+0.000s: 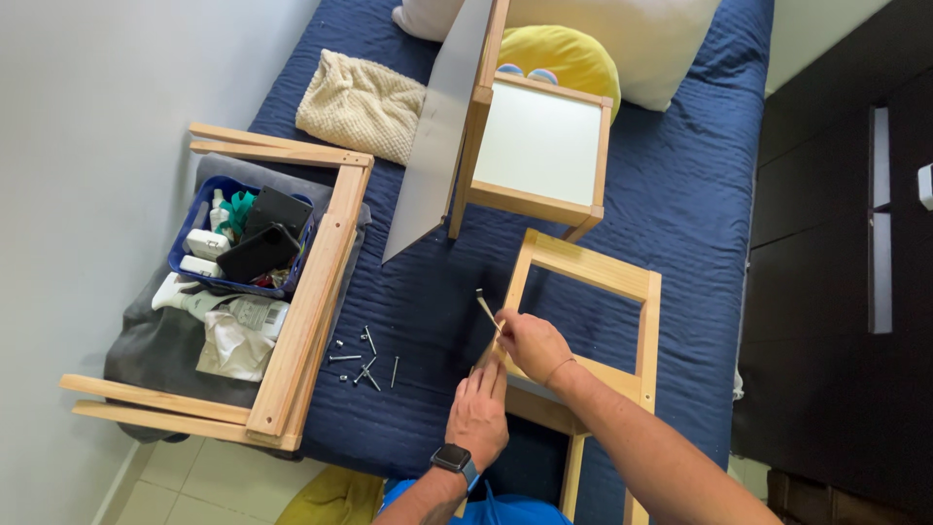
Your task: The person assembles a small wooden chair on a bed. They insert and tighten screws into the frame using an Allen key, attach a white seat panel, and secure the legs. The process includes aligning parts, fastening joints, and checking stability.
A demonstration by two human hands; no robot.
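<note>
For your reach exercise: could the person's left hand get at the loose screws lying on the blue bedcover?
Probably yes: the left hand rests on the wooden frame, and only bare bedcover lies between it and the screws just to its left.

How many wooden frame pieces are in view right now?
3. One wooden frame lies at the bed's left edge beside the blue basket, one is under both hands, and a white-panelled frame stands near the pillows. More may be hidden.

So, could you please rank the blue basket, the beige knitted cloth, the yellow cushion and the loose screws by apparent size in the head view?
1. Blue basket
2. Beige knitted cloth and yellow cushion: alike, cushion partly hidden
3. Loose screws
</note>
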